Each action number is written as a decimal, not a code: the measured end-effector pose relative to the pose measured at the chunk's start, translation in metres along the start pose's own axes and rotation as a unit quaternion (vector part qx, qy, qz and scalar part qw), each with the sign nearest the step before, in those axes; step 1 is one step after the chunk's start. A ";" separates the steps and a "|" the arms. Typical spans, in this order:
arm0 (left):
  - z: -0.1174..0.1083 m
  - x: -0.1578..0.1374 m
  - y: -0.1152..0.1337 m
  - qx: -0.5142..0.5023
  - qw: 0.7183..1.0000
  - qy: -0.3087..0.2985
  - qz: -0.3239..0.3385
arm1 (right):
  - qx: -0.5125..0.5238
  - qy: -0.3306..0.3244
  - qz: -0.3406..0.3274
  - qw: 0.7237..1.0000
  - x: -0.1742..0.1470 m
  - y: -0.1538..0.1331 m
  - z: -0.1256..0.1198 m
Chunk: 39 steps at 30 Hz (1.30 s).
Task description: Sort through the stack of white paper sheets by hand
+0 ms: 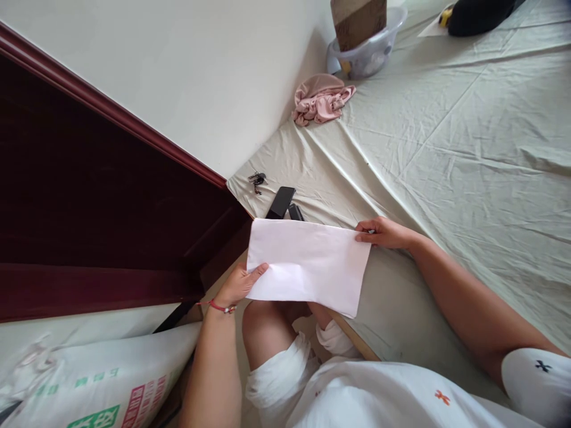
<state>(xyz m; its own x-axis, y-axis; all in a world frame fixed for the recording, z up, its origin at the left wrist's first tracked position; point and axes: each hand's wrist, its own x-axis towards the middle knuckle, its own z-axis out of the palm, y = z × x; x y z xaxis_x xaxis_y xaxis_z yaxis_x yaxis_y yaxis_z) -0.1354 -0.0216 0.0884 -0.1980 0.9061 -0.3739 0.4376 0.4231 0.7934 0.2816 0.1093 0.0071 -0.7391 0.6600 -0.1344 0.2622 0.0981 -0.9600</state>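
Note:
A white sheet of paper (307, 255), blank on the side I see, is stretched between my two hands above my knees. My left hand (241, 282), with a red beaded bracelet at the wrist, grips its left edge, thumb on top and fingers hidden underneath. At the upper right corner, my right hand (383, 232) pinches the sheet between thumb and fingers. A faint crease or bend crosses the paper near its lower left. Just beyond the far edge lie a black phone (282, 202) and a small black object (295, 212), both partly covered by the sheet.
A pale green cloth (468, 154) covers the wide surface on the right. On it are keys (257, 180), a crumpled pink cloth (321, 100), a clear basin (370, 59) holding cardboard (359, 24), and a black item (479, 16). A printed sack (111, 374) stands lower left beside dark red wood (98, 178).

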 end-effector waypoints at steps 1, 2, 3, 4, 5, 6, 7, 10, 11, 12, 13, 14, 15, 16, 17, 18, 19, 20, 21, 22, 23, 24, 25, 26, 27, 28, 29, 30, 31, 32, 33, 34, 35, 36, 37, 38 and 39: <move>-0.002 0.001 -0.001 -0.009 1.000 0.013 0.002 | 0.013 -0.006 -0.007 1.000 0.000 0.000 0.000; -0.004 0.001 -0.001 -0.017 1.000 0.023 0.006 | 0.024 -0.011 -0.014 1.000 -0.001 -0.001 0.000; -0.005 0.001 -0.001 -0.022 0.999 0.031 0.011 | 0.032 -0.015 -0.020 0.999 0.000 -0.001 0.000; -0.007 0.000 -0.001 -0.025 0.999 0.036 0.013 | 0.038 -0.020 -0.027 0.999 0.000 -0.001 0.001; -0.008 -0.001 0.000 -0.026 0.999 0.038 0.013 | 0.042 -0.023 -0.031 0.998 0.001 -0.001 0.001; -0.009 -0.002 0.000 -0.025 0.999 0.038 0.012 | 0.044 -0.025 -0.034 0.998 0.001 -0.001 0.002; -0.010 -0.004 0.001 -0.023 0.999 0.038 0.009 | 0.045 -0.020 -0.034 0.998 0.002 0.000 0.002; -0.013 -0.008 0.006 -0.007 1.000 0.028 -0.002 | 0.041 0.038 -0.032 0.998 0.002 0.001 0.001; -0.014 -0.009 0.008 0.003 1.000 0.017 -0.009 | 0.048 0.066 -0.035 0.996 0.001 0.002 0.001; -0.014 -0.010 0.011 0.016 1.000 -0.001 -0.018 | 0.062 0.090 -0.040 0.993 0.000 0.002 0.000; -0.014 -0.012 0.015 0.031 0.999 -0.027 -0.026 | 0.083 0.106 -0.049 0.990 -0.001 0.002 0.000; -0.013 -0.012 0.020 0.050 0.997 -0.059 -0.030 | 0.107 0.111 -0.057 0.986 -0.001 0.002 0.000; -0.011 -0.013 0.025 0.070 0.993 -0.091 -0.028 | 0.130 0.105 -0.063 0.984 -0.002 0.002 0.000; -0.007 -0.012 0.032 0.091 0.988 -0.125 -0.019 | 0.149 0.088 -0.066 0.983 -0.002 0.002 0.001; -0.003 -0.011 0.038 0.112 0.982 -0.151 -0.003 | 0.163 0.064 -0.066 0.982 -0.002 0.001 0.002; 0.003 -0.009 0.045 0.130 0.977 -0.171 0.020 | 0.172 0.034 -0.064 0.982 -0.001 0.001 0.003; 0.010 -0.005 0.051 0.146 0.969 -0.198 0.039 | 0.174 0.002 -0.060 0.983 -0.001 0.000 0.004; 0.017 -0.001 0.057 0.156 0.962 -0.216 0.058 | 0.171 -0.033 -0.055 0.983 -0.001 -0.001 0.005; 0.025 0.005 0.061 0.159 0.957 -0.234 0.072 | 0.163 -0.063 -0.051 0.983 0.000 -0.003 0.006; 0.033 0.012 0.063 0.148 0.954 -0.247 0.084 | 0.153 -0.088 -0.045 0.983 0.000 -0.005 0.007; 0.041 0.019 0.064 0.128 0.954 -0.255 0.090 | 0.143 -0.102 -0.037 0.984 -0.001 -0.007 0.007; 0.048 0.026 0.064 0.107 0.956 -0.260 0.091 | 0.136 -0.108 -0.028 0.984 -0.001 -0.009 0.008; 0.054 0.033 0.061 0.094 0.954 -0.272 0.083 | 0.131 -0.107 -0.019 0.985 -0.002 -0.012 0.008; 0.059 0.039 0.058 0.095 0.947 -0.300 0.063 | 0.127 -0.102 -0.009 0.987 -0.003 -0.014 0.008; 0.064 0.045 0.055 0.095 0.941 -0.321 0.046 | 0.122 -0.096 0.004 0.988 -0.003 -0.016 0.008; 0.069 0.051 0.050 0.093 0.937 -0.336 0.030 | 0.115 -0.091 0.020 0.989 -0.003 -0.018 0.009; 0.072 0.055 0.046 0.089 0.934 -0.346 0.017 | 0.107 -0.085 0.038 0.990 -0.003 -0.019 0.010; 0.076 0.059 0.042 0.082 0.935 -0.344 0.009 | 0.099 -0.074 0.055 0.991 -0.002 -0.019 0.012; 0.078 0.061 0.039 0.070 0.940 -0.335 0.003 | 0.091 -0.057 0.069 0.992 -0.001 -0.019 0.014; 0.081 0.064 0.035 0.056 0.947 -0.317 0.000 | 0.079 -0.033 0.080 0.993 0.001 -0.019 0.015; 0.082 0.065 0.031 0.036 0.956 -0.290 0.001 | 0.060 -0.005 0.087 0.994 0.003 -0.018 0.017; 0.084 0.066 0.028 0.011 0.966 -0.259 0.004 | 0.035 0.025 0.095 0.995 0.004 -0.017 0.018; 0.085 0.067 0.024 -0.019 0.975 -0.222 0.008 | 0.011 0.050 0.107 0.993 0.006 -0.017 0.018; 0.085 0.067 0.021 -0.048 0.982 -0.183 0.011 | -0.010 0.071 0.119 0.990 0.007 -0.017 0.018; 0.086 0.068 0.017 -0.071 0.987 -0.143 0.012 | -0.025 0.085 0.133 0.987 0.008 -0.017 0.018; 0.086 0.068 0.014 -0.087 0.991 -0.105 0.010 | -0.034 0.096 0.144 0.984 0.009 -0.017 0.018; 0.087 0.069 0.011 -0.098 0.993 -0.069 0.007 | -0.039 0.105 0.153 0.982 0.009 -0.018 0.018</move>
<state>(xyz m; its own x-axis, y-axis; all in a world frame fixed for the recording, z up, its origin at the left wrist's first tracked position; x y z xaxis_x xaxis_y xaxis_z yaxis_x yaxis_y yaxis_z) -0.0679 0.0452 0.0297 -0.0651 0.9077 -0.4146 0.2580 0.4167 0.8717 0.2589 0.0999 0.0182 -0.4768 0.8058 -0.3513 0.5046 -0.0763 -0.8600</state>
